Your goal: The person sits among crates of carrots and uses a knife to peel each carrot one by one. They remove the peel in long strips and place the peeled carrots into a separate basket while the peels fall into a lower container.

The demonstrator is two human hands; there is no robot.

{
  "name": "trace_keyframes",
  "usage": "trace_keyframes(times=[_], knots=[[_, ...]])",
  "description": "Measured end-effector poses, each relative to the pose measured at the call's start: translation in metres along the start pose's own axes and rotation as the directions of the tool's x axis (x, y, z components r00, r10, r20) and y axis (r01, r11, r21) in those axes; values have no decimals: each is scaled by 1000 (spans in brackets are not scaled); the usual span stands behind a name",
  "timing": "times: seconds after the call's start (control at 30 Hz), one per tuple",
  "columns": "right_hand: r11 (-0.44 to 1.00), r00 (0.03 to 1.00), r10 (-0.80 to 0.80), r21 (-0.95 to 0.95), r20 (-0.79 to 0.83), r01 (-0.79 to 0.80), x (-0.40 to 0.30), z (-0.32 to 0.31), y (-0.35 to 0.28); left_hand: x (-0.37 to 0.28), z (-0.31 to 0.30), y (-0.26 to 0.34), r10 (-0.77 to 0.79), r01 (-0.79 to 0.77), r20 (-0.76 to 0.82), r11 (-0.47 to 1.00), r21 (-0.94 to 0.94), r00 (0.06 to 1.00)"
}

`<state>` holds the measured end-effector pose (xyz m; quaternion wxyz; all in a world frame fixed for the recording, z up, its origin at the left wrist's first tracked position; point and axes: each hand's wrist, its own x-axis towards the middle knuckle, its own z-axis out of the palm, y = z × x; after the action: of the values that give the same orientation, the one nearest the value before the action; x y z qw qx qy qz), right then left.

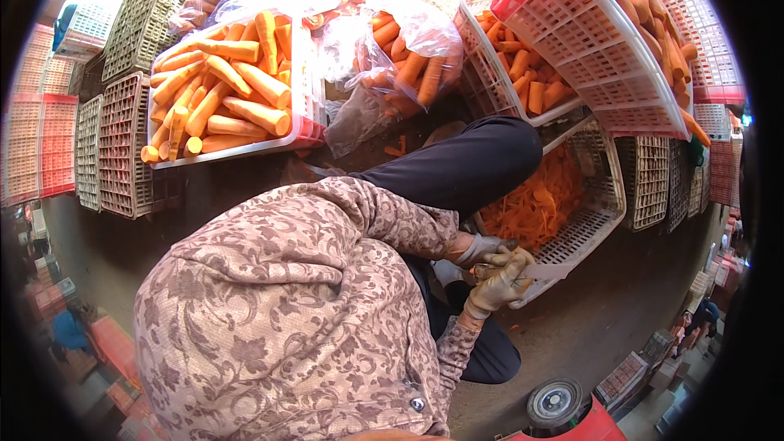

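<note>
My left hand (487,249), in a soiled pale glove, is close against my right hand, near the rim of a crate (597,226) of orange carrot peelings (536,202). Its fingers are partly hidden, and whether it grips anything is unclear. My right hand (503,285), also gloved, has curled fingers around a tool whose flat pale blade (548,271) points right over the crate's near edge. Small orange bits show between the hands. Peeled carrots (220,104) fill a white crate (239,152) at the upper left.
Clear plastic bags of carrots (416,67) stand beyond my raised knee (508,147). At the upper right, a tilted pink and white crate (588,30) of carrots overhangs another carrot crate (490,61). Stacked crates (125,141) stand left. A wheel (554,403) is at the lower right.
</note>
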<state>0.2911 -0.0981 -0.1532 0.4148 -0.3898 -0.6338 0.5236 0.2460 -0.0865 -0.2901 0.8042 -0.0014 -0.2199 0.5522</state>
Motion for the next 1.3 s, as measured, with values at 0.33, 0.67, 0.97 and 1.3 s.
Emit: trace_keyframes(times=[0.33,0.67,0.97,1.3], knots=[[998,996,56,-26,-73,-58,34,5,2,3,26,5,140,58,-338,855,515,931],[199,945,-316,-969,78,147,169,-133,120,4,69,13,198,224,-559,772,595,805],[983,966,125,158,-227,-90,97,-65,12,-8,64,34,119,18,-448,957,290,886],[992,987,-87,102,132,74,20,5,-8,2,56,37,24,-1,-364,998,64,931]])
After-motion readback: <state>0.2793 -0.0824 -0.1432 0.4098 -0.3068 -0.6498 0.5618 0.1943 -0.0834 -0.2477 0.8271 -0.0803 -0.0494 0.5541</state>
